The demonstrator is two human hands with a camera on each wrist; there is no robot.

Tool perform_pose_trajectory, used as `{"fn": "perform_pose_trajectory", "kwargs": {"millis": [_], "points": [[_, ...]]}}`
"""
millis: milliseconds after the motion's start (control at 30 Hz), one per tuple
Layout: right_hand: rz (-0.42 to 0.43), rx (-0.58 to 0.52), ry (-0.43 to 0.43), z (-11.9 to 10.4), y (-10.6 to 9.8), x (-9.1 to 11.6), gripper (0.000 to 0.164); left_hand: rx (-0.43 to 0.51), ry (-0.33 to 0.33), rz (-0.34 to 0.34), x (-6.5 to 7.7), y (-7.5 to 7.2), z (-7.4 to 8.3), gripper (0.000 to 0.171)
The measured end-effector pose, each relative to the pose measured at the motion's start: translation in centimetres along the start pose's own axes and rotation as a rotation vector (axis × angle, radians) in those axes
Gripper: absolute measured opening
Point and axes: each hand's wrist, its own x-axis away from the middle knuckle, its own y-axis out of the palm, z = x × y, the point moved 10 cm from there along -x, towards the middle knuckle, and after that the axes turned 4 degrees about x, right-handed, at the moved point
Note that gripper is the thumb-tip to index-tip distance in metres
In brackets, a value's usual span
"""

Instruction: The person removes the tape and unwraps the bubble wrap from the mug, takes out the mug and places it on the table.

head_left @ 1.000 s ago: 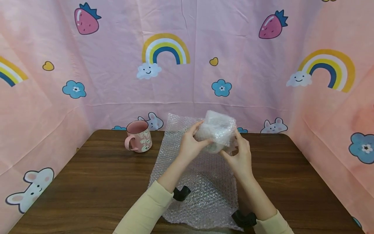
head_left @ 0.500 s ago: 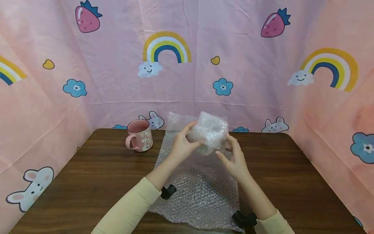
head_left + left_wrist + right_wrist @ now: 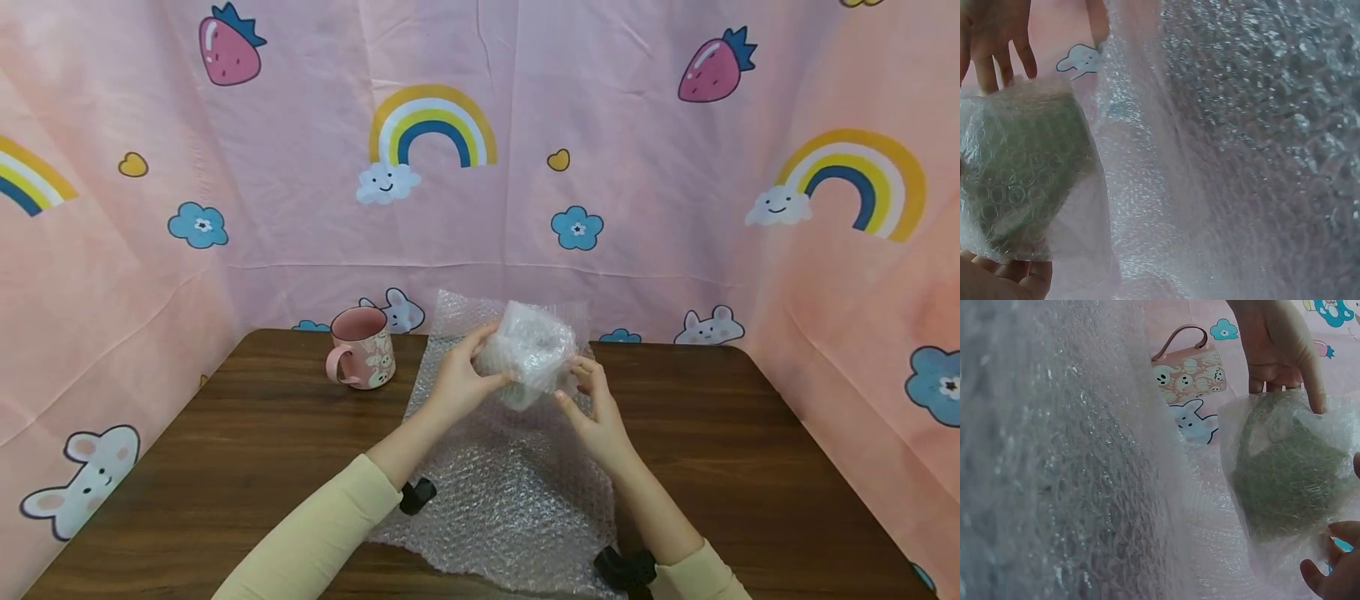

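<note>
The fingers of the left hand [image 3: 459, 379] are clamped on the left side of a wrapped bundle [image 3: 534, 346], with the thumb on its near face and the forefinger higher, at the far edge. The right hand [image 3: 606, 417] is at the opposite side: its thumb and forefinger are bent about the loose edge of the wrapping, with some space between their tips, and how hard they press I cannot tell. So the bundle is between the two hands, tilted, over the far part of a large bubble wrap sheet [image 3: 517, 492]; whether it touches this sheet I cannot see. Through the bubbles a green thing [image 3: 1035, 150] shows, but its form is unclear. A black mount [image 3: 417, 496] is on each wrist, beside a cream sleeve [image 3: 315, 525]. The sheet lies on a dark wooden table [image 3: 735, 450], and its far end reaches past the table's back edge. Near the sheet, at the left, a pink mug [image 3: 367, 350] stands upright, handle toward the left. Behind and at both sides hangs a pink cloth [image 3: 300, 167] with cartoon prints
</note>
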Motion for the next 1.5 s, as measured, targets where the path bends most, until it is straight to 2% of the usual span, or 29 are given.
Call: {"fn": "perform_pose_trajectory", "kwargs": {"millis": [133,400,467,633,767,1033,1267,1500], "points": [[0.01,-0.022,0.016,2.6,0.3,-0.1,0.038,0.023,-0.024,0.003,0.1,0.1,-1.0,0.076],[-0.01,-0.004,0.062,4.3,1.0,-0.1,0.026,0.051,-0.075,0.007,0.4,0.4,-2.9,0.075],[-0.024,-0.006,0.087,4.4,1.2,0.0,0.024,0.05,-0.081,0.013,0.5,0.4,-3.3,0.074],[-0.044,-0.003,0.138,3.0,1.3,0.2,0.021,0.087,-0.094,0.016,0.6,0.7,-4.2,0.072],[-0.05,0.015,0.168,2.7,1.3,0.3,0.017,0.094,-0.127,0.003,0.7,1.0,-5.0,0.072],[-0.05,0.021,0.19,3.9,1.4,0.4,0.016,0.045,-0.176,-0.031,0.6,1.3,-5.8,0.073],[-0.021,0.055,0.198,7.5,1.7,0.4,0.02,-0.003,-0.177,-0.051,0.7,1.3,-6.0,0.074],[0.053,0.105,0.169,7.5,1.0,0.0,0.02,-0.044,-0.183,-0.062,0.8,1.5,-6.5,0.073]]}}
